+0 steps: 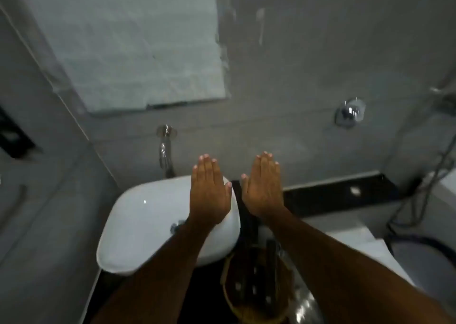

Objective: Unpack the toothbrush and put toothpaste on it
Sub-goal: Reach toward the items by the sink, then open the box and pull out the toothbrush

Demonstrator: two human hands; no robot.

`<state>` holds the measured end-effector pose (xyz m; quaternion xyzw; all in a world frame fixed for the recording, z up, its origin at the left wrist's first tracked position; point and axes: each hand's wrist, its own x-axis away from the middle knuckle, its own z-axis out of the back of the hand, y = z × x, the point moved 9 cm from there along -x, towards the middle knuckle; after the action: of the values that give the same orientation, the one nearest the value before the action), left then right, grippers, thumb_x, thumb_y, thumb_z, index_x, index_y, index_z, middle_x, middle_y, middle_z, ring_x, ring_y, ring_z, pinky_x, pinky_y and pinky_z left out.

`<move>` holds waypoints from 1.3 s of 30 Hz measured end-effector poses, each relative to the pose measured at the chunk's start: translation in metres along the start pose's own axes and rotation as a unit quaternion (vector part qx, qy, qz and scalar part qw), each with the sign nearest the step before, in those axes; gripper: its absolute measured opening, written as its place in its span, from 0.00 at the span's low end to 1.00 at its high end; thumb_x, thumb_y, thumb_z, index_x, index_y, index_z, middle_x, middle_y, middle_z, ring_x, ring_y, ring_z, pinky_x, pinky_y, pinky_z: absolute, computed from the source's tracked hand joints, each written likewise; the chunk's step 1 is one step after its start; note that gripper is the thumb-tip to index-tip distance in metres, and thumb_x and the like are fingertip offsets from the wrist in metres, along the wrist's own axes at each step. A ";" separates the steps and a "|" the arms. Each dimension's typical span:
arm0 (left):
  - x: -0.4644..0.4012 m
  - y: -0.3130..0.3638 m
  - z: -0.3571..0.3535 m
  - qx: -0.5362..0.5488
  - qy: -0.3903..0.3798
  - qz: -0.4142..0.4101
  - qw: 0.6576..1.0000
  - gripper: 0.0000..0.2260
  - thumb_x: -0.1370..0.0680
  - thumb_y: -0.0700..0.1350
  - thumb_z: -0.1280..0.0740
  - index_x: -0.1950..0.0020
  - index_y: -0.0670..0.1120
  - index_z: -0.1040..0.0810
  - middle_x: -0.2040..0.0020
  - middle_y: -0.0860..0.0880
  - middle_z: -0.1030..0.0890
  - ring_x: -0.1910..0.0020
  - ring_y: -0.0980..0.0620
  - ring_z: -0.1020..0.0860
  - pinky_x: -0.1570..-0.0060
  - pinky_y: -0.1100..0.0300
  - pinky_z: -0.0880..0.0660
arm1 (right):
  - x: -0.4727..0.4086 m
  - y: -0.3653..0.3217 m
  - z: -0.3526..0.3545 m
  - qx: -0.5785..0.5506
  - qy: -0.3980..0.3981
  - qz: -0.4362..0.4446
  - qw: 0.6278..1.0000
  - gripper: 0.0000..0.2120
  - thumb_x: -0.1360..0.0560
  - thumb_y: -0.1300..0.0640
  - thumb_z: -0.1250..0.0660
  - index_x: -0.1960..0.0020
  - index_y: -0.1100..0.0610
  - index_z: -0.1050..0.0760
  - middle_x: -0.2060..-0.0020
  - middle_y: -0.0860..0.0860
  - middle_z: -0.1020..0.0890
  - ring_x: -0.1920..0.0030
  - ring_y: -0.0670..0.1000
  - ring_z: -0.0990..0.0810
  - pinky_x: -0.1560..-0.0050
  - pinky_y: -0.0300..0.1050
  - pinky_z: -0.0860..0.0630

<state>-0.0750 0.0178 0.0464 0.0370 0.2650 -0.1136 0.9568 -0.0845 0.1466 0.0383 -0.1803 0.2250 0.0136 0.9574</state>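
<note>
Head view shows both hands held out flat, backs up, over the white basin (138, 225), apparently a ready pose before any unpacking. Left hand (209, 195) and right hand (264, 190) are spread open, holding and touching nothing. No toothbrush or toothpaste is identifiable; the woven basket (254, 286) below holds dark blurred items, possibly them.

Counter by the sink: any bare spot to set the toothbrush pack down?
Bare black counter runs right of the right hand toward the wall corner, holding one small pale object. Crowded below the hands: a woven basket beside the sink.
</note>
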 end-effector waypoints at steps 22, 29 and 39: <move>0.067 0.039 -0.103 0.131 -0.146 -0.023 0.980 0.25 0.19 0.49 0.44 0.28 0.33 0.36 0.28 0.32 0.32 0.27 0.35 0.36 0.27 0.42 0.39 | 0.160 0.094 -0.106 -0.086 -0.167 -0.271 0.944 0.26 0.23 0.49 0.36 0.33 0.66 0.33 0.24 0.62 0.44 0.23 0.61 0.48 0.23 0.59 0.50; -0.132 0.019 0.074 0.136 -0.116 -0.104 0.978 0.09 0.23 0.42 0.42 0.51 0.41 0.24 0.51 0.37 0.18 0.52 0.35 0.21 0.52 0.45 0.24 | 0.001 -0.011 0.029 -0.117 0.011 -0.140 0.983 0.17 0.22 0.48 0.37 0.42 0.60 0.28 0.42 0.57 0.24 0.48 0.60 0.20 0.48 0.57 0.23; -0.242 -0.006 0.287 0.088 -0.153 -0.099 0.979 0.05 0.26 0.40 0.30 0.54 0.45 0.15 0.61 0.51 0.14 0.63 0.57 0.16 0.61 0.62 0.21 | -0.089 -0.099 0.149 -0.169 0.137 -0.010 0.976 0.19 0.20 0.46 0.42 0.35 0.57 0.32 0.46 0.55 0.20 0.51 0.57 0.19 0.57 0.45 0.29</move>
<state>-0.1349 0.0225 0.4170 0.0770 0.1065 -0.2353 0.9630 -0.0908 0.1117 0.2348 -0.3419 0.3468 0.0165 0.8733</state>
